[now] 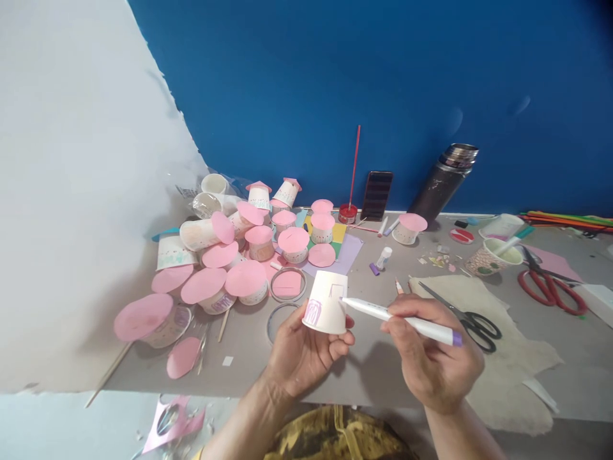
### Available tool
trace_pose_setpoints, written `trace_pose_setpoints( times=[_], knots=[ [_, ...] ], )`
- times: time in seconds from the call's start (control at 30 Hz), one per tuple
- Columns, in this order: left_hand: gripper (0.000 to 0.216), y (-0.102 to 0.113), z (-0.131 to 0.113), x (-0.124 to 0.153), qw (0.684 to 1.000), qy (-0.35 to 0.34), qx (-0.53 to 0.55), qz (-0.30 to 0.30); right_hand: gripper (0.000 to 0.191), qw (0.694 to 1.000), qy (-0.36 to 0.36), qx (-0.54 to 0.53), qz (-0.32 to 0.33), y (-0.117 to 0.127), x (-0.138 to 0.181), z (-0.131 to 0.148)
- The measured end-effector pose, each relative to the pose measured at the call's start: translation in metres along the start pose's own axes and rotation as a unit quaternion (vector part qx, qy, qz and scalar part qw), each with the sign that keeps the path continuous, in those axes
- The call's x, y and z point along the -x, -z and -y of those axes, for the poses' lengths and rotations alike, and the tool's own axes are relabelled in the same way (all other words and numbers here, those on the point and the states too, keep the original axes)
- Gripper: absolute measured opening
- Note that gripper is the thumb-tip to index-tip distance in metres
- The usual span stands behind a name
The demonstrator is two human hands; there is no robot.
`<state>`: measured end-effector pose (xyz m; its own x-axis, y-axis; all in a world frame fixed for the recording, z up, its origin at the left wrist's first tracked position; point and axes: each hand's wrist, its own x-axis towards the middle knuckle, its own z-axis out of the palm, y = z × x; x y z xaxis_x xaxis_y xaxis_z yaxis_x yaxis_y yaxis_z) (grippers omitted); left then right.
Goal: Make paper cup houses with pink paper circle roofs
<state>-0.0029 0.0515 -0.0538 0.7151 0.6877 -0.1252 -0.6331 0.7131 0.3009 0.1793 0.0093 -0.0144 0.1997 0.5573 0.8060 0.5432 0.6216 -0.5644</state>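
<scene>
My left hand (306, 354) grips a white paper cup (328, 301) held upside down above the table's near edge. A purple drawing shows on the cup's lower left side. My right hand (431, 358) pinches a white marker with a purple end (402, 317). The marker's tip touches the cup's right side.
A heap of paper cups topped with pink paper discs (230, 268) covers the table's left. Black scissors (467, 319) lie on a cloth by my right hand, red scissors (548, 284) further right. A dark flask (443, 182), a phone (377, 195) and a glue bottle (383, 257) stand behind.
</scene>
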Motion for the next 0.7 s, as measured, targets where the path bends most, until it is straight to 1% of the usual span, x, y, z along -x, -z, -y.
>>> trace_pose_setpoints(
  times=[0.1, 0.2, 0.33, 0.53, 0.7],
  knots=[
    [0.040, 0.000, 0.001, 0.000, 1.000, -0.006, -0.005, 0.001, 0.009, 1.000, 0.013, 0.003, 0.005, -0.004, -0.001, 0.003],
    [0.041, 0.000, 0.002, -0.001, 1.000, -0.012, -0.012, -0.005, 0.012, 1.000, 0.017, 0.011, 0.017, -0.007, -0.001, 0.004],
    [0.041, 0.000, 0.001, 0.000, 1.000, -0.009, -0.013, -0.006, 0.013, 0.999, 0.013, 0.009, 0.028, -0.005, 0.001, 0.001],
    [0.039, -0.001, 0.001, 0.000, 1.000, -0.006, -0.009, -0.003, 0.005, 0.999, -0.044, 0.018, -0.009, 0.003, 0.006, -0.003],
    [0.040, -0.001, 0.001, -0.001, 1.000, -0.002, -0.012, -0.002, 0.001, 0.998, -0.050, 0.026, -0.032, 0.005, 0.008, -0.004]
  ],
)
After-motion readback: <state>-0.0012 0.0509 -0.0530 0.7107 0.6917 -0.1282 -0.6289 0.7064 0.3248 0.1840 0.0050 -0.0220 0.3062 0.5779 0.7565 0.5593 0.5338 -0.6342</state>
